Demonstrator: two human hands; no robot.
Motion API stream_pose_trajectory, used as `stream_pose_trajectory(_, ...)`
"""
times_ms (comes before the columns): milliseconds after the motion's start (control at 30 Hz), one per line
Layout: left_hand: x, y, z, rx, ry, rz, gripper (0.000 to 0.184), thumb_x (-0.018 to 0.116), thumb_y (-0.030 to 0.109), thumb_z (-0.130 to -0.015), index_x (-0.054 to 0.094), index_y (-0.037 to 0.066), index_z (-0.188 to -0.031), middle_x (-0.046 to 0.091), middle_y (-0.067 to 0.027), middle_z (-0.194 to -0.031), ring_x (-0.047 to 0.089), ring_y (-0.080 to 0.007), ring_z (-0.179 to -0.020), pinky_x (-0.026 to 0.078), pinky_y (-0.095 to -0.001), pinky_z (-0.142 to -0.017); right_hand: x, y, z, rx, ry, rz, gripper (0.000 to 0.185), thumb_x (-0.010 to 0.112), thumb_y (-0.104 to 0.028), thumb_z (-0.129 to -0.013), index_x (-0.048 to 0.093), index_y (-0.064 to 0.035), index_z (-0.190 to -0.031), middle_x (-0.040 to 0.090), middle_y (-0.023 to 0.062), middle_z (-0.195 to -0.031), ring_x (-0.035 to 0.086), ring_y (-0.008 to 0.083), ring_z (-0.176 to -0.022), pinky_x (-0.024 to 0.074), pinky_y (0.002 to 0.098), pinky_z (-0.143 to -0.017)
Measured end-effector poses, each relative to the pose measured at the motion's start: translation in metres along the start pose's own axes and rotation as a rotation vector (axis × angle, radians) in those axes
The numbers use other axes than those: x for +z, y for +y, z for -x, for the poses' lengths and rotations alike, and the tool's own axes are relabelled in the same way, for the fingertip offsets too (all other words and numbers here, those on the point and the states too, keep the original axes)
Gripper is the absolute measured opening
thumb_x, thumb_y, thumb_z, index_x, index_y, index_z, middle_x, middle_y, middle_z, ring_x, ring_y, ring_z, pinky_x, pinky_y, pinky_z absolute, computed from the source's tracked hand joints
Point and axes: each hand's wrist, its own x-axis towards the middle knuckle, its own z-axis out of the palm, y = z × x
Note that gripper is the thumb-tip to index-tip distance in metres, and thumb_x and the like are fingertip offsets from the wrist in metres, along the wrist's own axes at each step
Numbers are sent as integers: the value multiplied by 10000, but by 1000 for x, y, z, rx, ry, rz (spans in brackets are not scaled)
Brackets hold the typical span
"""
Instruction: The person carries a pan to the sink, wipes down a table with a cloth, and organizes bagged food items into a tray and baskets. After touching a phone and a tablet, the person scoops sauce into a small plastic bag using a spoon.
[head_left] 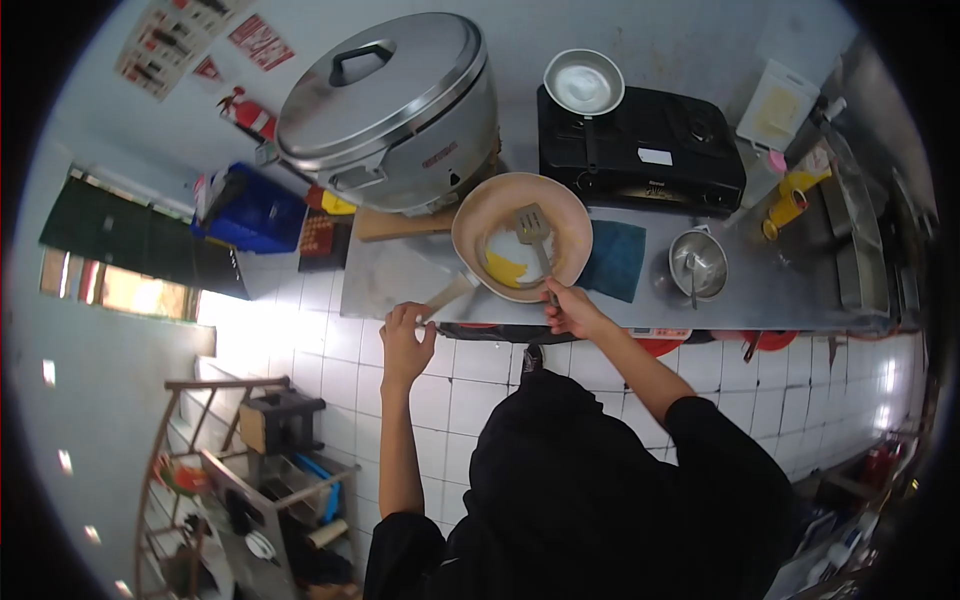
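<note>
While the right hand (573,312) grips the spatula (542,250) by its handle at the near rim of the wide pan (471,225), the left hand (405,348) is at the outer end of the pan handle (450,296). Its fingertips seem to touch that end, but how firmly they close around it cannot be told.

A patch of yellow food (505,269) lies inside the pan, on the side toward the pan handle. The spatula's long axis runs from the right hand over the near rim, away from the body and slightly left, so its slotted head sits beyond the yellow patch, and the shaft passes just to the right of it. The right hand is nearer to the food; the left is nearer to the pan handle, which slants out from the pan toward the person's left. Whether the spatula's head presses on the pan's surface is unclear.

Just right of the pan, a blue cloth (616,262) lies on the metal counter (390,280), and farther right is a metal bowl (684,262) with a utensil in it. Left of the pan is a wooden board (400,224). Beyond the pan stand a large lidded cooker (430,145), to the left, and a black stove (640,125) bearing a small pan (584,84), to the right.
</note>
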Motion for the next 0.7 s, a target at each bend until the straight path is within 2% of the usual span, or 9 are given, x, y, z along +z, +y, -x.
stream_pose_trajectory(67, 13, -26, -24, 35, -54, -199, 409, 735, 257, -822, 601, 99, -1175, 662, -145, -1056, 630, -353, -1032, 503, -460, -852, 6, -10, 6, -93, 221, 253, 355, 596, -424, -969, 601, -69, -965, 564, 29, -675, 532, 145, -478, 423, 324, -393)
stream_pose_trajectory(167, 39, -70, -55, -261, -614, -10, 455, 748, 327, -829, 600, 42, -1152, 685, -190, -960, 673, -375, -935, 525, -491, -840, -4, -30, 0, -171, 285, 625, 296, 571, -339, -985, 579, -48, -1039, 600, 69, -680, 556, 191, -491, 447, 384, -430)
stream_pose_trajectory(200, 49, -85, -64, -172, -757, 47, 470, 752, 354, -847, 602, 6, -1125, 693, -167, -834, 705, -323, -724, 574, -438, -672, -19, -31, -7, -366, 415, 913, 277, 590, -292, -951, 579, -29, -1037, 619, 96, -704, 592, 205, -521, 474, 377, -445)
stream_pose_trajectory(267, 66, -100, -72, -368, -1025, 378, 440, 742, 332, -864, 604, -2, -1114, 682, -139, -787, 692, -269, -631, 565, -374, -574, -44, -27, -18, -740, 659, 1495, 262, 629, -198, -882, 578, 10, -1033, 657, 152, -751, 664, 234, -580, 528, 364, -475)
stream_pose_trajectory(333, 62, -97, -80, -498, -1193, 645, 304, 706, 273, -909, 591, 18, -1028, 621, -59, -707, 628, -152, -505, 497, -278, -416, -14, -61, 33, -762, 789, 1743, 295, 626, -149, -845, 581, 24, -1080, 661, 183, -755, 691, 268, -645, 547, 377, -507)
stream_pose_trajectory(433, 62, -105, -86, -528, -1346, 937, 226, 676, 232, -935, 548, 47, -948, 518, -12, -633, 529, -111, -444, 416, -269, -366, 34, -91, 93, -702, 972, 1975, 342, 609, -91, -816, 581, 5, -1143, 662, 193, -770, 701, 299, -661, 554, 402, -528)
stream_pose_trajectory(467, 56, -99, -89, -626, -1382, 1045, 211, 661, 208, -948, 498, 85, -895, 434, 23, -610, 418, -69, -416, 305, -244, -342, 44, -91, 98, -672, 1034, 2032, 360, 601, -75, -811, 581, -8, -1163, 662, 191, -776, 700, 305, -653, 552, 410, -530)
stream_pose_trajectory(567, 65, -109, -84, -759, -1393, 1160, 215, 668, 205, -944, 487, 99, -898, 425, 32, -614, 382, -59, -416, 267, -231, -357, 70, -77, 101, -469, 1018, 2108, 360, 605, -69, -803, 593, 17, -1152, 667, 207, -773, 709, 326, -677, 551, 409, -533)
stream_pose_trajectory(700, 61, -104, -82, -679, -1313, 1102, 208, 669, 173, -924, 475, 105, -890, 425, 39, -608, 376, -56, -418, 292, -240, -361, 123, -75, 93, -154, 800, 2155, 382, 600, -100, -828, 623, 54, -1177, 704, 201, -780, 736, 279, -764, 574, 388, -585)
